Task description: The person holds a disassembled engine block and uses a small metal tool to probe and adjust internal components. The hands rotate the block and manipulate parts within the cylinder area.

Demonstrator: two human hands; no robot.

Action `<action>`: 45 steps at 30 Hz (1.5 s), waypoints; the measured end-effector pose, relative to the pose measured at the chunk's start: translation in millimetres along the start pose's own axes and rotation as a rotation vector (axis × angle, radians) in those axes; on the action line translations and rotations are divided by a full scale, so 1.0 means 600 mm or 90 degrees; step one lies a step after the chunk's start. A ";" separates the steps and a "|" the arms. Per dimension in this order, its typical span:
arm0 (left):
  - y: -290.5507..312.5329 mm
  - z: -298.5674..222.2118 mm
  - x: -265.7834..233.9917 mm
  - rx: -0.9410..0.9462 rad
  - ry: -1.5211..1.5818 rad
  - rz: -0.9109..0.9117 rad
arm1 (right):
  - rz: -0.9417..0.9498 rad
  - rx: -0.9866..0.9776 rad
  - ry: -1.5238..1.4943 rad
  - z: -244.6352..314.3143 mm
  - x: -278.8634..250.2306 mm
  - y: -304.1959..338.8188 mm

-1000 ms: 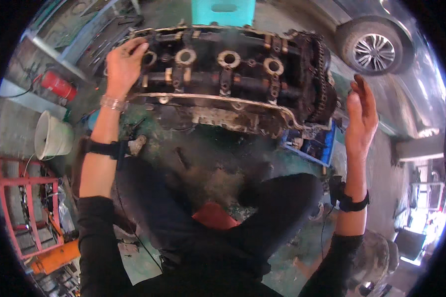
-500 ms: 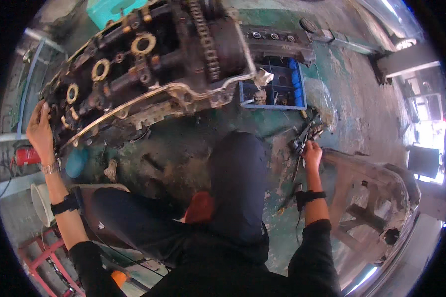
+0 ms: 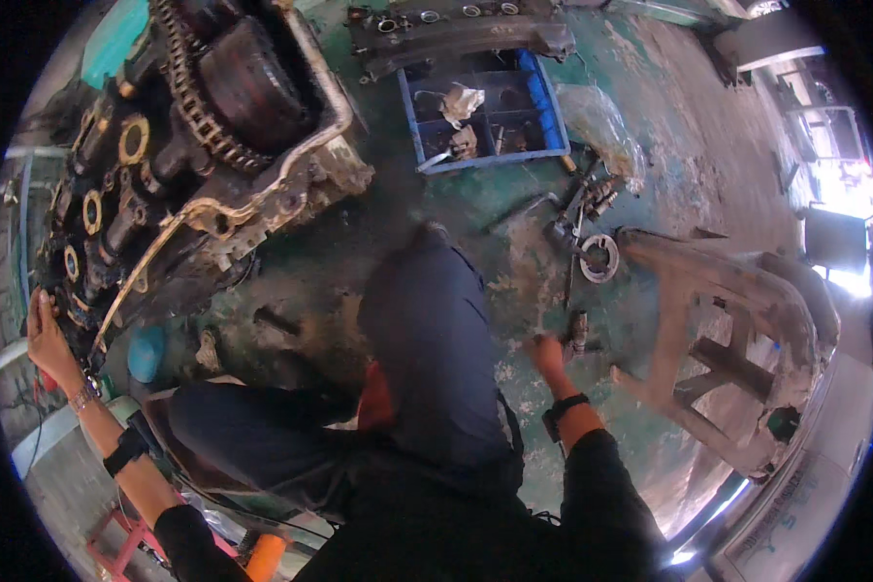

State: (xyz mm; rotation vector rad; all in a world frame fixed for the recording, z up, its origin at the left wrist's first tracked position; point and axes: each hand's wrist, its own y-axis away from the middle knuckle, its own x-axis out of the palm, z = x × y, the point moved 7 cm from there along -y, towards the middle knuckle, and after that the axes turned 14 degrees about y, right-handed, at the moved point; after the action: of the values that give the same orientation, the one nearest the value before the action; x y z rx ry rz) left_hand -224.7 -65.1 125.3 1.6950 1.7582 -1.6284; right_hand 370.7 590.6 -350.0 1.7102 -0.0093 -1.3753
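Note:
A dark, oily engine cylinder head (image 3: 131, 223) with a timing chain (image 3: 189, 102) and several pale rings takes up the upper left. My left hand (image 3: 50, 339) is at its near left end with the fingers stretched up beside the edge; whether they touch it I cannot tell. Over the green floor, my right hand (image 3: 550, 361) is blurred and its fingers are partly hidden. It is nearest to a short dark metal tool or socket (image 3: 579, 333). Farther off lie a round metal ring (image 3: 599, 258) and a cluster of hand tools (image 3: 584, 202).
Beyond my knee stands a blue divided crate (image 3: 495, 165) with small parts and crumpled paper. A long engine cover (image 3: 466, 44) lies behind it, clear plastic (image 3: 601, 131) beside it. At right is a dirty brown stool (image 3: 671, 320); a blue round object (image 3: 146, 353) lies at left.
My right hand has left the tool cluster and come back toward me, uncovering the metal ring. My left hand has come slightly down and outward. The view has shifted to the right.

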 end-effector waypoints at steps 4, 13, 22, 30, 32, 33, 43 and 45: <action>0.000 -0.012 0.004 0.169 -0.353 0.071 | 0.107 0.039 -0.059 -0.007 0.068 0.041; 0.002 0.030 -0.008 -0.031 0.040 -0.018 | 0.099 -0.004 -0.157 0.025 0.070 0.041; -0.002 -0.027 0.006 -0.051 -0.037 -0.042 | 0.021 -0.067 -0.139 0.049 0.054 -0.008; 0.004 -0.083 0.023 -0.114 0.146 -0.109 | -0.027 -0.185 -0.036 0.056 -0.001 -0.055; 0.003 -0.097 0.028 -0.104 0.082 -0.108 | -0.002 -0.096 -0.301 0.048 -0.024 -0.115; 0.004 -0.094 0.029 -0.146 0.115 -0.128 | 0.031 -0.036 -0.409 0.042 -0.041 -0.150; 0.015 -0.155 0.042 -0.244 0.139 -0.184 | 0.039 -0.229 -0.415 0.356 -0.338 -0.311; 0.022 -0.159 0.041 -0.268 0.123 -0.198 | 0.040 -0.249 -0.271 0.416 -0.349 -0.353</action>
State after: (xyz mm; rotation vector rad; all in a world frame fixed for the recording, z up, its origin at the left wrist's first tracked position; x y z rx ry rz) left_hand -173.6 19.5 134.8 1.4735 2.3538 -1.1033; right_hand -8.9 665.3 -314.3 1.0705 -0.0322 -1.5534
